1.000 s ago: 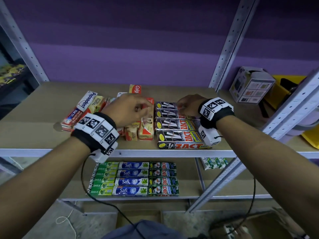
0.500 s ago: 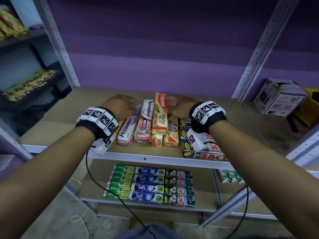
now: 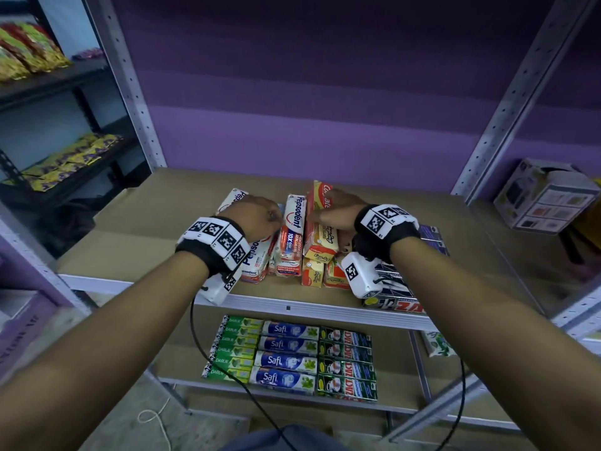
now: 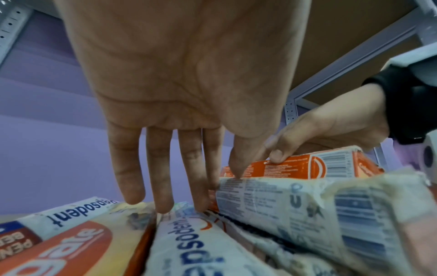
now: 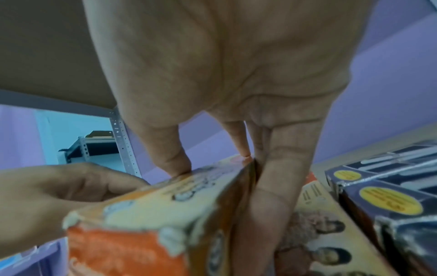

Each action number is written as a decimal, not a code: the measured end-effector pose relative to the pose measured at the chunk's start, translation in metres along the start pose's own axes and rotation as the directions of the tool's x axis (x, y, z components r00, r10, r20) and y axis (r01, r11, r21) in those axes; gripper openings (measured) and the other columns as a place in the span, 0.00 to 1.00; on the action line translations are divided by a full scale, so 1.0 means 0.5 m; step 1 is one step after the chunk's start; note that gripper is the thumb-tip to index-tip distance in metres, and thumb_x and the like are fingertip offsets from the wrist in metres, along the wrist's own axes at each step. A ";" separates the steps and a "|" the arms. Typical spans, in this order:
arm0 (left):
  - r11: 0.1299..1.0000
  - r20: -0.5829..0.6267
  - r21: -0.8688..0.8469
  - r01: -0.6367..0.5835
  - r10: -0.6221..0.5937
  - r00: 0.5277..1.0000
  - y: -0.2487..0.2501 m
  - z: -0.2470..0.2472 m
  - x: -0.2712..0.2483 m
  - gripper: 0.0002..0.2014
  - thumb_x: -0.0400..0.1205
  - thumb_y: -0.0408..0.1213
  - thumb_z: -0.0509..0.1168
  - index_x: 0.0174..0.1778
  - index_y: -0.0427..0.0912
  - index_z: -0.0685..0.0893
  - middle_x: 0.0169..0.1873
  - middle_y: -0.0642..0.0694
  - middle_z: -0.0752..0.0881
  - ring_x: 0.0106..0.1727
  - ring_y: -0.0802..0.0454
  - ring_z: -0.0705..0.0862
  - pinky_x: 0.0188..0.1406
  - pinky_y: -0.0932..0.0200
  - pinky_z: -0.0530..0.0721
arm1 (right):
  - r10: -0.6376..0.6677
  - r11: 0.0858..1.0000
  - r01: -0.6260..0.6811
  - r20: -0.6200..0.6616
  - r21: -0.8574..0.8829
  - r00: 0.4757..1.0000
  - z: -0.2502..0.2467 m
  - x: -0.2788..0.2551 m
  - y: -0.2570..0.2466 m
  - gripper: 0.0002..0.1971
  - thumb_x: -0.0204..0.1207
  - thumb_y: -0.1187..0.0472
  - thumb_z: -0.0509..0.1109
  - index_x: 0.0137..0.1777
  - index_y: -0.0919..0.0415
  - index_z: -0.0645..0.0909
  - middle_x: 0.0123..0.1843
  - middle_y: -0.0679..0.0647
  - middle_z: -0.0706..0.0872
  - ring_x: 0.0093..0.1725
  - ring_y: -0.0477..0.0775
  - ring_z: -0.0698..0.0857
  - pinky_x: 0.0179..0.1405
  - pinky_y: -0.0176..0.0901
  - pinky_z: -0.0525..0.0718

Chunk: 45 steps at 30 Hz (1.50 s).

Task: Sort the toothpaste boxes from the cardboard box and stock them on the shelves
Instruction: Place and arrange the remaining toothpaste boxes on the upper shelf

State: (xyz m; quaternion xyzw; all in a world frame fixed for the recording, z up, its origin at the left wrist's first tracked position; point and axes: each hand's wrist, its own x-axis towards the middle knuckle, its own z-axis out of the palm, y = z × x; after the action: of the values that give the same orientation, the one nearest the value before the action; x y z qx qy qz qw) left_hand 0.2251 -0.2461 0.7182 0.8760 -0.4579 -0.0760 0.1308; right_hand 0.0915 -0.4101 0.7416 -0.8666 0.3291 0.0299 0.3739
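On the far left a dark rack holds yellow snack packets (image 3: pixel 70 156), well apart from the work. The grey shelf (image 3: pixel 136 219) in front of the person carries a loose huddle of toothpaste boxes near its front edge. The left hand (image 3: pixel 257 214) hangs over the left of that huddle with its fingers (image 4: pixel 163 168) straight and slightly spread, the tips touching the tops of two white Pepsodent boxes (image 4: pixel 78 214) lying flat beneath them; its thumb rests on the upper edge of a third Pepsodent box (image 3: pixel 294 222), which stands tilted just to the right (nothing is curled around it, only touched). Next comes an orange Colgate box (image 3: pixel 320 198), also raised on edge. The right hand (image 3: pixel 338 211) clamps it: the thumb (image 5: pixel 170 149) presses the printed face, the other fingers run down the opposite side, so the box sits between them. Yellow and orange boxes (image 3: pixel 313 275) lie flat under and in front of it. Further right, touching that group, black Zact boxes (image 3: pixel 400 294) lie side by side, partly hidden under the right wrist. On the lower shelf, rows of green Darlie, blue Safi and dark green boxes (image 3: pixel 286 356) lie neatly. At the far right a white carton (image 3: pixel 546 200) sits alone.
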 end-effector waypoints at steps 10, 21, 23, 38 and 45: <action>0.995 0.101 0.050 0.088 -0.093 0.991 0.054 0.023 0.028 0.42 0.70 0.72 0.67 0.73 0.45 0.72 0.62 0.43 0.83 0.57 0.45 0.83 0.54 0.55 0.82 | 0.018 0.985 -0.021 0.021 0.172 1.000 -0.029 -0.015 0.044 0.40 0.69 0.48 0.77 0.80 0.48 0.65 0.68 0.54 0.82 0.53 0.59 0.89 0.42 0.59 0.92; 0.972 0.036 -0.152 0.181 -0.178 0.983 0.016 -0.003 0.026 0.32 0.68 0.57 0.76 0.64 0.47 0.77 0.59 0.47 0.85 0.51 0.50 0.84 0.51 0.56 0.85 | -0.026 0.992 0.025 0.008 0.124 1.000 -0.027 -0.023 0.026 0.28 0.69 0.48 0.77 0.67 0.43 0.71 0.59 0.49 0.86 0.48 0.52 0.91 0.37 0.47 0.91; 0.958 0.001 -0.224 0.179 -0.184 0.983 -0.005 -0.021 0.018 0.31 0.68 0.55 0.78 0.63 0.47 0.78 0.56 0.47 0.86 0.49 0.49 0.87 0.47 0.54 0.88 | -0.033 0.990 0.031 0.012 0.136 0.999 -0.019 -0.023 0.008 0.23 0.71 0.49 0.76 0.62 0.40 0.69 0.51 0.46 0.87 0.43 0.50 0.91 0.32 0.43 0.90; 0.942 -0.151 -0.190 0.278 -0.308 0.939 -0.223 -0.128 -0.049 0.37 0.72 0.51 0.76 0.78 0.51 0.72 0.65 0.46 0.85 0.58 0.49 0.86 0.56 0.62 0.80 | -0.086 0.965 0.072 0.044 0.254 0.995 0.111 0.008 -0.170 0.32 0.67 0.50 0.75 0.72 0.43 0.71 0.52 0.51 0.89 0.39 0.55 0.93 0.32 0.54 0.91; 0.944 -0.174 -0.061 0.325 -0.330 0.928 -0.297 -0.093 -0.061 0.37 0.71 0.53 0.75 0.77 0.58 0.71 0.64 0.48 0.86 0.58 0.46 0.86 0.55 0.56 0.84 | -0.093 0.978 0.078 0.068 0.192 0.993 0.181 0.031 -0.225 0.32 0.68 0.53 0.73 0.74 0.38 0.71 0.61 0.52 0.85 0.42 0.57 0.92 0.35 0.57 0.92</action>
State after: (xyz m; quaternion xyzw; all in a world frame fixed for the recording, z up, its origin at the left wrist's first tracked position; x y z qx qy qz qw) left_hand 0.3355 -0.1325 0.7189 0.9412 -0.2903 -0.0237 0.1713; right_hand 0.1878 -0.3013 0.7425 -0.8386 0.2783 0.0156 0.4680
